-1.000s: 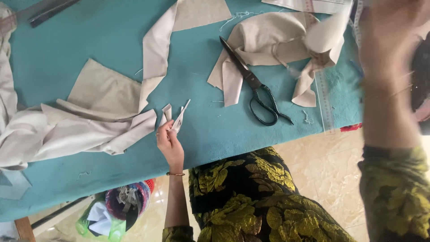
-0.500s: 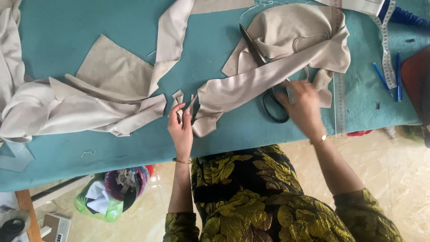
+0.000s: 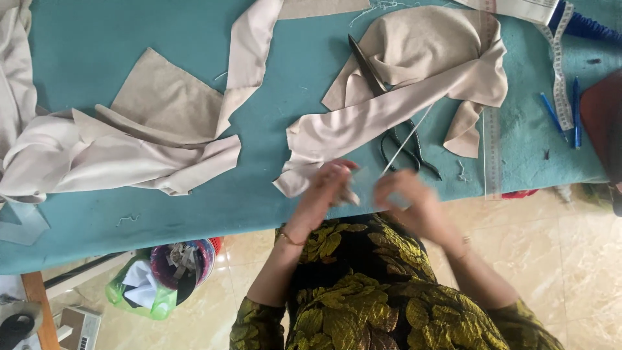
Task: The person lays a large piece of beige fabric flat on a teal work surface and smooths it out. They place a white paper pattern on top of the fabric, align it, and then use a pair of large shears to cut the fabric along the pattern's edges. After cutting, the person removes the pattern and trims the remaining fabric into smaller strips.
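A: Hands first. Where are they?

B: Both at the near edge of the tabletop point(image 3: 272, 129), close in front of me. My left hand point(image 3: 327, 188) and right hand point(image 3: 405, 198) are brought together over a small pale fabric scrap point(image 3: 354, 189) between them. Motion blur is heavy. Fingers look curled toward the scrap, but I cannot tell how firmly either hand is closed on it, or which one really has it.

A: Why that spot?

B: My guess: close to my body and clear of the bigger pieces, so I can work the small bit with both hands.

A: Scissors?

B: Black scissors point(image 3: 405, 146) lie flat just beyond my hands, partly under a long beige strip point(image 3: 363, 123) that runs from the folded beige cloth point(image 3: 427, 52). Handles point toward me, probably for an easy pick-up. Neither hand touches them.

A: Other stuff on top?

B: Bunched beige fabric point(image 3: 97, 155) far left, a flat cut piece point(image 3: 165, 97) beside it. Clear ruler point(image 3: 492, 142) at right, measuring tape point(image 3: 558, 71) next to it, blue pens point(image 3: 564, 113) nearby.

A: Containers?

B: One, on the floor point(image 3: 583, 259) under the tabletop edge: a green plastic bag point(image 3: 139, 295) with a round bin point(image 3: 181, 262) in it, holding what look like fabric offcuts, white and mixed colours. Likely the scrap bin, kept low and near my left side.
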